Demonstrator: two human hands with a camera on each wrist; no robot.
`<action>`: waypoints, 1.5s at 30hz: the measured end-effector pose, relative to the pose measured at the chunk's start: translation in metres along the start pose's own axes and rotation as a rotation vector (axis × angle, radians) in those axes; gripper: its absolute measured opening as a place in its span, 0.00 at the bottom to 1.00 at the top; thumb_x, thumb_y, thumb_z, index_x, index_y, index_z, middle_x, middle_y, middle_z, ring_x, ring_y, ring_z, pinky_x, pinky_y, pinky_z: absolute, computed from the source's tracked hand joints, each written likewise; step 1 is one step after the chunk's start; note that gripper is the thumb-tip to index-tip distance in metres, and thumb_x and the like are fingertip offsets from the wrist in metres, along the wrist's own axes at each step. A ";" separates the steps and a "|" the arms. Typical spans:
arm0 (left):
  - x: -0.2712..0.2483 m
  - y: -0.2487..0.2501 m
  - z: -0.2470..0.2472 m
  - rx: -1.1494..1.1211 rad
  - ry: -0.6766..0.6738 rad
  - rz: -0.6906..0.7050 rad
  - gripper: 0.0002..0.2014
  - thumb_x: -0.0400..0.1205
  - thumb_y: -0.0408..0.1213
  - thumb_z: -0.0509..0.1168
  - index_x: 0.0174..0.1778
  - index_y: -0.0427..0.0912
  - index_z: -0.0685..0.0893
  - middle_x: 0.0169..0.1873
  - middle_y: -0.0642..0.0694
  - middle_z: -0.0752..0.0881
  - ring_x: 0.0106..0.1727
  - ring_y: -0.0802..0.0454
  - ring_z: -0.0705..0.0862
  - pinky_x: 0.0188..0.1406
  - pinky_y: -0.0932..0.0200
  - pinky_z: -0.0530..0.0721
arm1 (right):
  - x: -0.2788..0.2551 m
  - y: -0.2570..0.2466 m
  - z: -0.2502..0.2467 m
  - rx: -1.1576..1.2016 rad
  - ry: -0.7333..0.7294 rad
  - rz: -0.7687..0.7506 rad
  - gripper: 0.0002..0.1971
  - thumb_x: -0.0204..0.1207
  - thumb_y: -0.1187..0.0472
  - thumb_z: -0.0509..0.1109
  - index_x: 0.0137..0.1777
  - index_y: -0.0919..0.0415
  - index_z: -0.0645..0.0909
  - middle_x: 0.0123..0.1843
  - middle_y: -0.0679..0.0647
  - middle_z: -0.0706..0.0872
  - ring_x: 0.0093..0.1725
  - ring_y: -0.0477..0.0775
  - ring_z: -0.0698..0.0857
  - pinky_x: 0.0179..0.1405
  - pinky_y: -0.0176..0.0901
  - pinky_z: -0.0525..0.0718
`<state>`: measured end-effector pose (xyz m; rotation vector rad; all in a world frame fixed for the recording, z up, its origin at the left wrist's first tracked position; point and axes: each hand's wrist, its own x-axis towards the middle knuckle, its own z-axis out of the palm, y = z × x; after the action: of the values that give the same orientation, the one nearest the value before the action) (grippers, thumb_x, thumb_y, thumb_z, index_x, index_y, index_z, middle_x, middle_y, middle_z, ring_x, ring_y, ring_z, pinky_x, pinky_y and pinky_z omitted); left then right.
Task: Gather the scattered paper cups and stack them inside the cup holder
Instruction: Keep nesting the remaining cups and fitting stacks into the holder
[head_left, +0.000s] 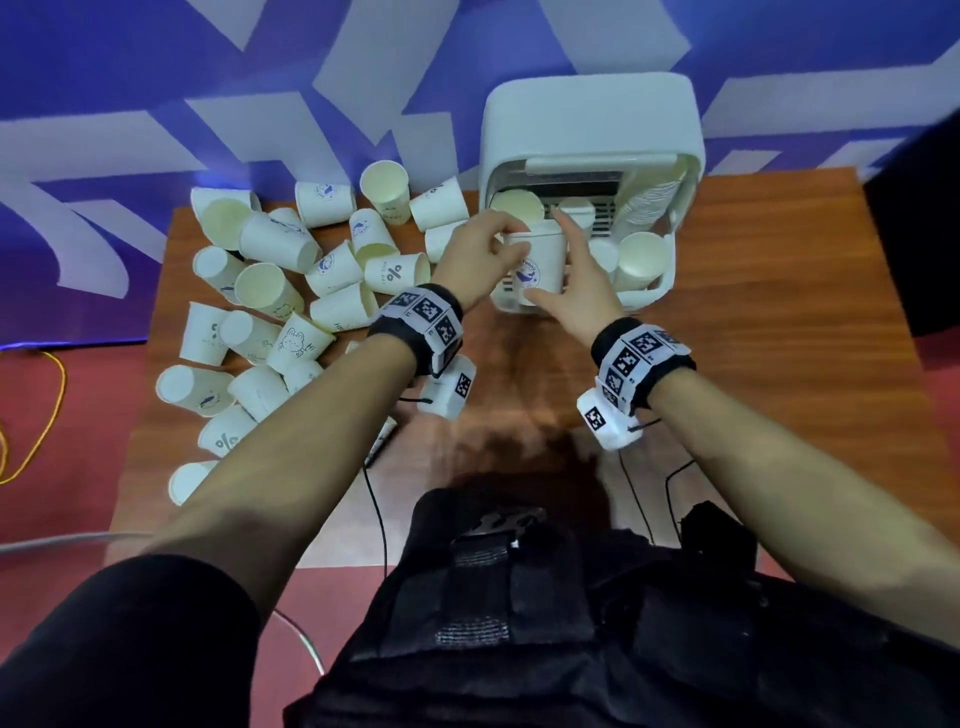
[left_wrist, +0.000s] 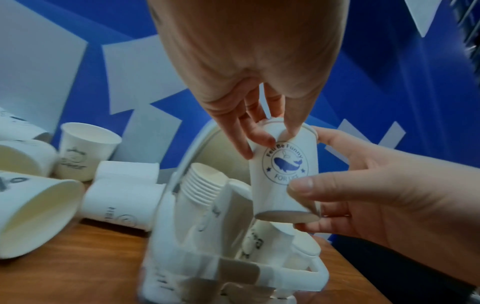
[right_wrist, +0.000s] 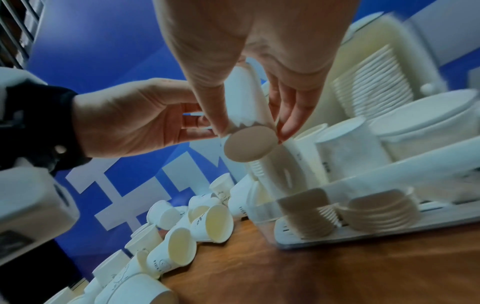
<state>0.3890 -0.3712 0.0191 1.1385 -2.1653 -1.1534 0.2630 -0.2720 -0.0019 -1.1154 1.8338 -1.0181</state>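
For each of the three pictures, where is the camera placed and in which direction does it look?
Head: above the table, looking forward and down at the cup holder and the loose cups; both forearms, the left hand, the right hand and the dark clothing show.
Left wrist: looks along the left hand at the whale cup; the right hand shows too.
Right wrist: looks along the right hand at the cup's bottom; the left hand shows too.
Shared: all three views show both hands holding the whale cup over the cup holder.
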 end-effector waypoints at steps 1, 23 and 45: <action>0.002 0.011 0.007 0.000 -0.006 0.021 0.08 0.79 0.33 0.68 0.53 0.38 0.85 0.47 0.48 0.83 0.37 0.63 0.77 0.41 0.73 0.74 | -0.003 0.003 -0.011 0.004 0.026 -0.006 0.45 0.69 0.62 0.75 0.80 0.39 0.53 0.70 0.54 0.78 0.64 0.53 0.81 0.64 0.53 0.82; 0.048 0.081 0.129 0.253 -0.094 0.272 0.05 0.80 0.36 0.66 0.44 0.39 0.85 0.44 0.46 0.84 0.49 0.50 0.77 0.46 0.63 0.67 | 0.005 0.072 -0.147 -0.155 0.213 -0.070 0.16 0.77 0.59 0.67 0.64 0.50 0.71 0.61 0.55 0.81 0.59 0.55 0.80 0.61 0.56 0.81; 0.053 0.039 0.146 0.441 -0.149 0.281 0.07 0.79 0.33 0.65 0.49 0.38 0.87 0.47 0.42 0.87 0.57 0.39 0.79 0.57 0.46 0.77 | 0.024 0.114 -0.144 -0.286 0.137 -0.140 0.13 0.80 0.63 0.64 0.64 0.61 0.79 0.58 0.55 0.81 0.52 0.56 0.81 0.54 0.42 0.77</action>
<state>0.2411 -0.3335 -0.0308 0.8883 -2.6787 -0.6756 0.0906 -0.2241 -0.0502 -1.3897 2.0832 -0.9500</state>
